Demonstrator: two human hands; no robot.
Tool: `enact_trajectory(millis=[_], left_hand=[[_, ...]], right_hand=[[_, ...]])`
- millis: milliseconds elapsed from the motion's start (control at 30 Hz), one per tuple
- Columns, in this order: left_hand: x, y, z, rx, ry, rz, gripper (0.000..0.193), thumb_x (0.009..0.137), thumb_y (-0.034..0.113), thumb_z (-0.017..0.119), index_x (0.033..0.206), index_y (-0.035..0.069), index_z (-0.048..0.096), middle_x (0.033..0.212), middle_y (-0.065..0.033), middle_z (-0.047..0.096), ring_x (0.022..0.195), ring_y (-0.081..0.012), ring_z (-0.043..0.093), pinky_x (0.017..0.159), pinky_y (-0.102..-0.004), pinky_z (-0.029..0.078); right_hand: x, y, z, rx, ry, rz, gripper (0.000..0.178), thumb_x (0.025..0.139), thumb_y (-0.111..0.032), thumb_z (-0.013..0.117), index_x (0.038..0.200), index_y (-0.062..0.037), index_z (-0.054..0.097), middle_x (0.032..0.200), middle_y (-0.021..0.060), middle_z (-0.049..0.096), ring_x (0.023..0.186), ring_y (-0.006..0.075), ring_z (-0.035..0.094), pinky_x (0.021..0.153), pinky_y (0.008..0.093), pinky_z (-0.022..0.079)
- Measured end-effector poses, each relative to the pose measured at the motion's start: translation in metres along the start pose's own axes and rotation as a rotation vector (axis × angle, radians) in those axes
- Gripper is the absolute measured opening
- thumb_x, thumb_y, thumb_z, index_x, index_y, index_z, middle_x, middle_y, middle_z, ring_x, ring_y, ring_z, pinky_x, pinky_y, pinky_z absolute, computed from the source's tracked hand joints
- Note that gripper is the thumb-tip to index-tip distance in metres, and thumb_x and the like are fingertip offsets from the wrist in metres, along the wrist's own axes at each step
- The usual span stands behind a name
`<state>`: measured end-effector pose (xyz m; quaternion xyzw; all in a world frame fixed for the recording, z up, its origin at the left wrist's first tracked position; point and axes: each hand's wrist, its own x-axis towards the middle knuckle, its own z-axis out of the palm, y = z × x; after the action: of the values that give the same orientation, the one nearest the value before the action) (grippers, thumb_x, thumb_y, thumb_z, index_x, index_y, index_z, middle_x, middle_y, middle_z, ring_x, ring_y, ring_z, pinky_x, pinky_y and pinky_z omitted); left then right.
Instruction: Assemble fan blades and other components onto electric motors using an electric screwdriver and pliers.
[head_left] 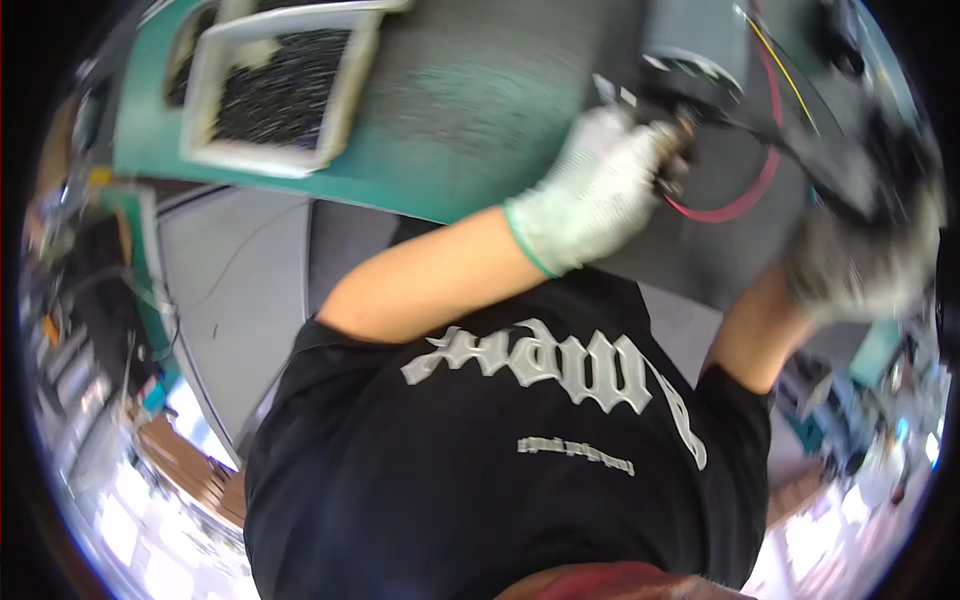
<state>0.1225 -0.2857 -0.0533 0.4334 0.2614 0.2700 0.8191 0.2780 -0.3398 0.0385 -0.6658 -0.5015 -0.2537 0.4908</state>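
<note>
My left hand (pixel 595 190), in a whitish knit glove with a green cuff, reaches to the front of a grey machine (pixel 695 35). Its fingers are curled in beside small dark and metallic parts (pixel 675 160); what they grip is hidden. Farther right is my right hand (pixel 865 260), in a greyer glove and smeared by motion. A blurred black shape (pixel 850 175) lies against its fingers, and I cannot tell whether the hand holds it. A red hose (pixel 740 205) loops between the two hands.
A white tray (pixel 195 125) full of small dark pieces (pixel 280 90) stands at the left on the green worktop (pixel 430 185). A yellow cable (pixel 785 65) runs beside the machine. Grey panels (pixel 235 270) are below the table at the left.
</note>
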Motion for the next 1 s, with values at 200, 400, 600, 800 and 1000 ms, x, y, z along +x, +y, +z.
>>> enact_trajectory(millis=[200,400,600,800,1000], left_hand=[[0.000,0.012,0.008,-0.769,0.009,-0.528,0.016,0.097,0.019,0.052,0.089,0.006,0.057,0.073,-0.0073,0.057,0.059,-0.0130,0.051,0.053,-0.0300,0.042],[-0.036,0.117,-0.109,1.603,0.176,0.904,0.009,0.079,0.014,0.060,0.073,0.007,0.058,0.071,-0.0115,0.056,0.064,-0.0286,0.057,0.055,-0.0417,0.048],[-0.029,0.186,-0.232,1.925,0.550,0.273,0.028,0.080,0.023,0.063,0.098,0.001,0.065,0.097,-0.0228,0.065,0.092,-0.0392,0.062,0.083,-0.0441,0.050],[-0.019,0.170,-0.240,2.185,0.656,0.029,0.024,0.086,0.023,0.059,0.101,0.004,0.063,0.099,-0.0203,0.066,0.093,-0.0367,0.064,0.083,-0.0445,0.051],[-0.027,0.172,-0.233,2.043,0.526,0.481,0.022,0.088,0.017,0.057,0.106,0.004,0.058,0.100,-0.0158,0.066,0.086,-0.0334,0.065,0.079,-0.0407,0.051]], right_hand=[[0.001,0.044,-0.038,0.422,0.027,-0.137,0.026,0.088,-0.003,0.061,0.114,-0.0073,0.062,0.107,0.0072,0.063,0.093,0.0203,0.062,0.071,0.0326,0.051],[-0.047,0.083,-0.073,0.553,0.206,0.771,0.032,0.096,-0.002,0.045,0.126,0.0070,0.052,0.125,0.0268,0.053,0.117,0.0373,0.054,0.099,0.0452,0.048],[-0.063,0.088,-0.074,0.232,-0.015,0.488,0.033,0.096,-0.004,0.046,0.126,0.0075,0.052,0.127,0.0270,0.052,0.116,0.0359,0.055,0.100,0.0436,0.047],[-0.055,0.059,-0.061,0.348,0.198,0.648,0.031,0.096,-0.007,0.049,0.119,0.0118,0.055,0.120,0.0265,0.057,0.110,0.0348,0.059,0.098,0.0435,0.050],[-0.045,0.050,-0.060,0.517,0.270,0.731,0.028,0.093,-0.009,0.055,0.112,0.0111,0.060,0.112,0.0226,0.062,0.100,0.0309,0.063,0.091,0.0404,0.052]])
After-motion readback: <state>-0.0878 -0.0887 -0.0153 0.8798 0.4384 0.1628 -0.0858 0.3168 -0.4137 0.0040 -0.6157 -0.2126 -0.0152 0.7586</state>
